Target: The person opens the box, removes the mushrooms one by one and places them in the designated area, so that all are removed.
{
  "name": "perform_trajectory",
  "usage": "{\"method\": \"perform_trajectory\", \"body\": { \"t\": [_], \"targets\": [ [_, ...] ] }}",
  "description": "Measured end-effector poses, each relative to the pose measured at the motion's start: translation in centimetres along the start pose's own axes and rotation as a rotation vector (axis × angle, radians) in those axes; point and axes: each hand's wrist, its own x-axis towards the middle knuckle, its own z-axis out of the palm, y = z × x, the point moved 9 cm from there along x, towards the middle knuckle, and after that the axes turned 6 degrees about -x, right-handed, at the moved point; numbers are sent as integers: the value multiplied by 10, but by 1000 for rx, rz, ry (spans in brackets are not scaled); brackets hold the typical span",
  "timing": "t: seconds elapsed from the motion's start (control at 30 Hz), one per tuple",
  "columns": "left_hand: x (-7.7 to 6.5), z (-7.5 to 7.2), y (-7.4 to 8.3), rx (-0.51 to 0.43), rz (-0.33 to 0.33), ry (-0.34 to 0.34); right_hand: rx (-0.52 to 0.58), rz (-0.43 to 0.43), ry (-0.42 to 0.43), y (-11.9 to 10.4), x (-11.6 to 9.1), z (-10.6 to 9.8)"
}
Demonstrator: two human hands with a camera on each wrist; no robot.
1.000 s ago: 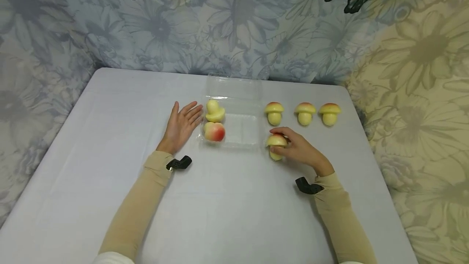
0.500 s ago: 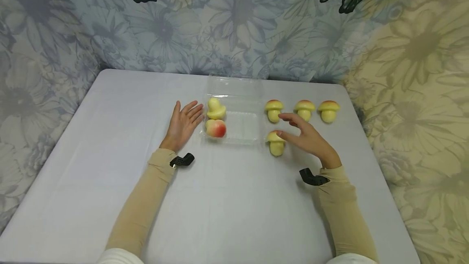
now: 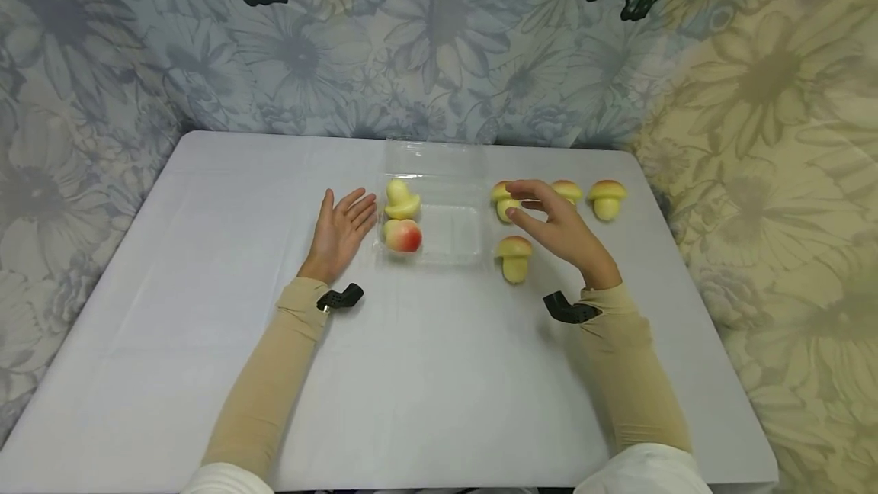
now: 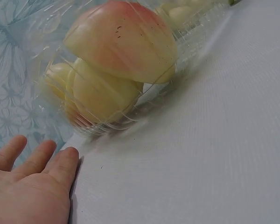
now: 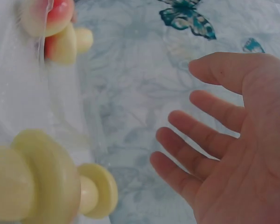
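My left hand [image 3: 338,238] lies palm up with fingers extended, just left of a clear plastic container [image 3: 449,258]. Inside the container's left side are two toy mushrooms, one showing a yellow underside and stem [image 3: 402,203], the other a red-tinged cap [image 3: 403,236]. My right hand [image 3: 562,229] hovers with fingers and thumb apart, holding nothing. It partly covers the back-row left mushroom [image 3: 507,210] and the middle mushroom [image 3: 566,190]. A front mushroom [image 3: 514,258] stands just below and left of its thumb. The right wrist view shows a near mushroom [image 5: 46,177] beside the open hand.
Another mushroom [image 3: 607,199] stands at the right end of the back row. The container's raised lid [image 3: 435,155] reaches toward the table's back edge. A white cloth covers the table [image 3: 411,372], and patterned fabric [image 3: 439,44] hangs behind it.
My right hand has let go of the front mushroom, which stays right of the container, and moved away toward the back row. My left hand has kept its place.
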Motion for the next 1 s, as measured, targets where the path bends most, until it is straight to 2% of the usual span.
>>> {"method": "perform_trajectory", "body": {
  "t": [0.27,0.77,1.0],
  "targets": [
    [3,3,1,-14,8,-1,32,3,-31,-12,19,12],
    [2,3,0,33,-8,-8,-24,-79,-32,-63,54,17],
    [1,3,0,32,-11,-12,-1,-117,-24,-79,68,20]
  ]
}}
